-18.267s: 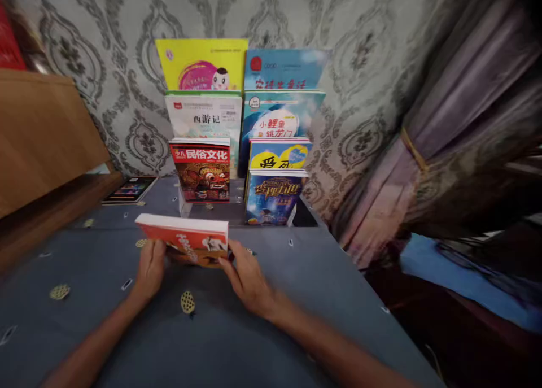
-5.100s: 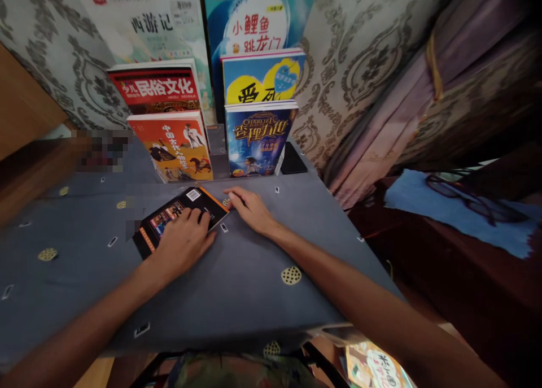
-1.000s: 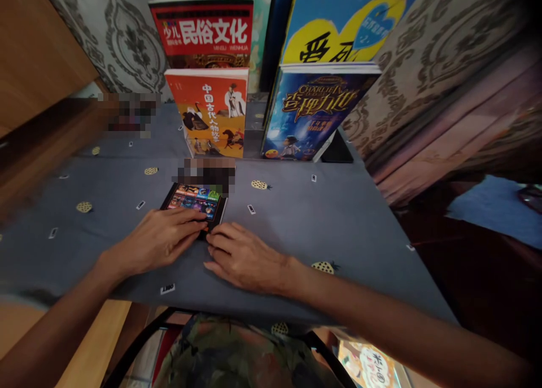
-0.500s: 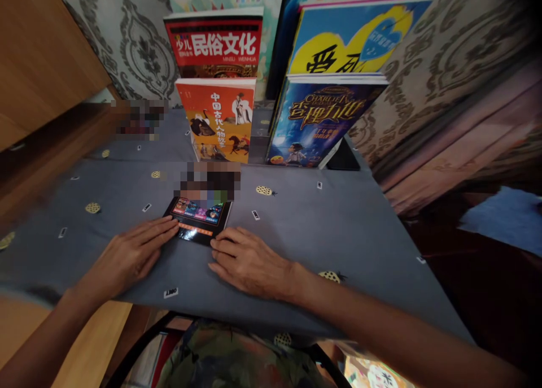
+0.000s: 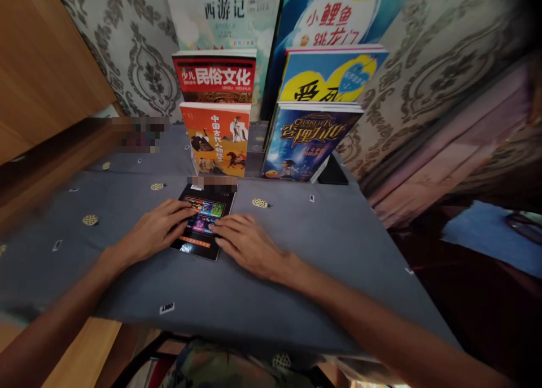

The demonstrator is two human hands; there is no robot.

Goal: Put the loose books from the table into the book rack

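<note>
A small black book [image 5: 199, 248] with colourful picture panels lies flat on the grey tablecloth in front of me. The part near its far edge is blurred out. My left hand [image 5: 158, 230] rests over its left side, fingers stretched onto the panels. At the opposite edge, my right hand [image 5: 249, 244] lies with its fingertips on the cover and the palm over the cloth. Both hands are open, with fingers extended and neither wrapped around the book.
Beyond the book stand an orange book [image 5: 218, 142], a red book [image 5: 215, 77], a dark blue book [image 5: 311, 142] and a yellow-and-blue book [image 5: 330, 74], with taller ones behind. A wooden panel [image 5: 46, 55] borders the left. The tablecloth [image 5: 339, 297] ends at right, near blue fabric [image 5: 486, 235].
Both hands have slid forward along the book's sides, from its near corners to about its middle. The view has tilted upward, showing more of the tall books at the back.
</note>
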